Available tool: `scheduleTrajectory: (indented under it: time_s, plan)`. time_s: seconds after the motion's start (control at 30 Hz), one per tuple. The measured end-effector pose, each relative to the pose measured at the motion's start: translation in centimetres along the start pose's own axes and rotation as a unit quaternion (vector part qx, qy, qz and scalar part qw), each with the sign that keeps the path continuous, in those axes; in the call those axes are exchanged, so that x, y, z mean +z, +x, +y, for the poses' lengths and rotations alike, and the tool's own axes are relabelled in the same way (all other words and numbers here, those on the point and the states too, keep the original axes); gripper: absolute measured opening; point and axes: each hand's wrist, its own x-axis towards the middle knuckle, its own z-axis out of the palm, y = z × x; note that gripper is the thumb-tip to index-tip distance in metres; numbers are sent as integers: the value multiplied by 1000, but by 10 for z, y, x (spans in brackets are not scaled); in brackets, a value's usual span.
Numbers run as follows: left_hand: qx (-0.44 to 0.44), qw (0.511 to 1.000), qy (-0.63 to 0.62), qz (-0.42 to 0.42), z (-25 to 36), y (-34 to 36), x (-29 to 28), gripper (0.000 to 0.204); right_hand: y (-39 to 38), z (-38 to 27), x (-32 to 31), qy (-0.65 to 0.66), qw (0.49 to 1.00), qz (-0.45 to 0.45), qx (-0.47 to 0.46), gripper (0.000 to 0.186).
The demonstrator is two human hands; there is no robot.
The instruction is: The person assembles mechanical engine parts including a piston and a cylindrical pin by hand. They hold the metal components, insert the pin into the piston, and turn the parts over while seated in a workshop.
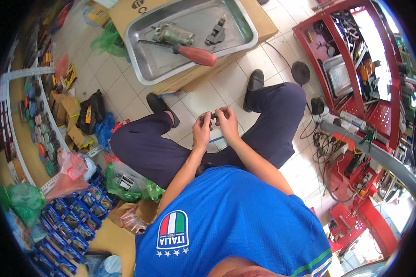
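My left hand (201, 133) and my right hand (228, 123) meet between my knees, fingers closed from both sides on a small dark part (213, 116). The fingers cover most of it, so its kind cannot be made out. Beyond them, a metal tray (133, 57) holds a cylindrical metal motor-like part (179, 35), a screwdriver (196, 55) and a dark bracket-shaped piece (216, 34). The screwdriver's red handle points toward the tray's near right, and its shaft lies in front of the cylinder.
Under the tray stands a cardboard box (259, 18). On the right are a red tool cart (327, 27), a round black disc (301, 73) and tangled cables (322, 143). Blue parts bins (71, 217), plastic bags (69, 171) and small cartons (69, 106) crowd the left.
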Motion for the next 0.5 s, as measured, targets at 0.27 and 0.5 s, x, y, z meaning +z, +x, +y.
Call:
scheduleTrajectory:
  time_s: [0.27,0.5]
  plan:
    - [4,999,-45,-22,-11,12,-4,32,10,17,-6,-35,998,-52,7,29]
    - [37,996,-32,-77,-1,3,-4,32,4,18,-10,-40,999,-32,-6,30]
